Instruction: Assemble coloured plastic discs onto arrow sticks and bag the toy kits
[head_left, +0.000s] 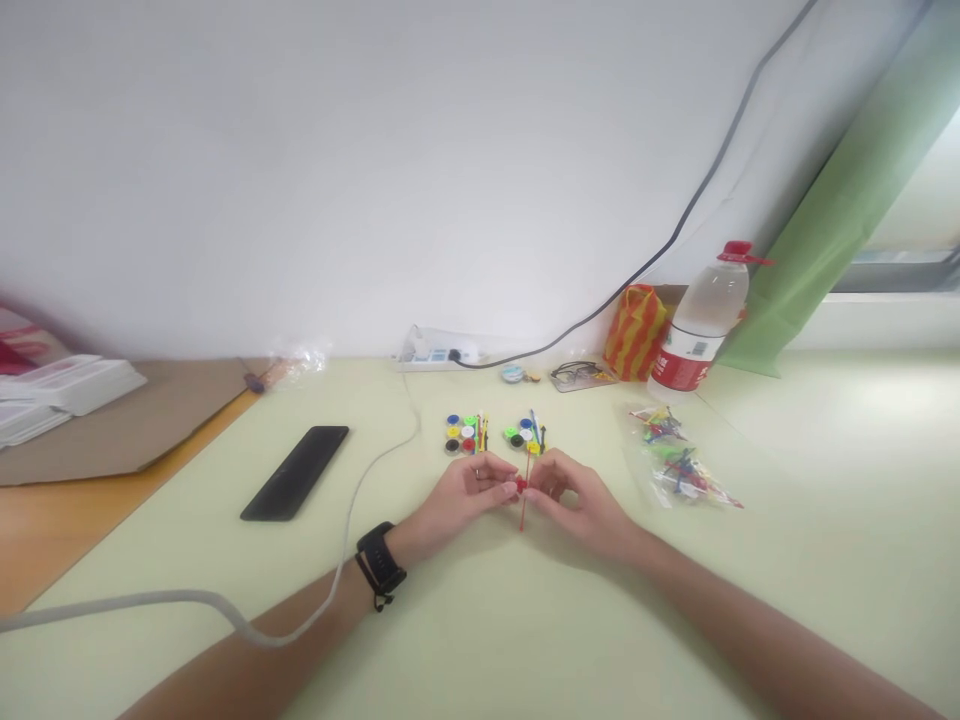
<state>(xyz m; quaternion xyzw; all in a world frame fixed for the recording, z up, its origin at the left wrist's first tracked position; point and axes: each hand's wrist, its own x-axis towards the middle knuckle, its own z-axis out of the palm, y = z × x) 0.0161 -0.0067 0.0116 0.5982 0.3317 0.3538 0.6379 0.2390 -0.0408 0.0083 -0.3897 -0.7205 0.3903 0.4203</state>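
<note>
Above the table's middle, my left hand [463, 497] pinches a small red plastic piece [520, 484] between thumb and fingers. Opposite it, my right hand [583, 502] is closed at the fingertips on a thin red stick [523, 518], which stands nearly upright against the red piece. Whether the two are joined I cannot tell. Just beyond my hands lie two groups of small parts: coloured discs [453, 432] with thin sticks [481, 432] on the left, and more discs [517, 440] with sticks [535, 425] on the right.
A black phone [296, 474] and a pale cable [375, 457] are on the left. To the right are plastic bags of coloured sticks [686, 475] and a large water bottle [697, 325]. A power strip [431, 355] sits by the wall.
</note>
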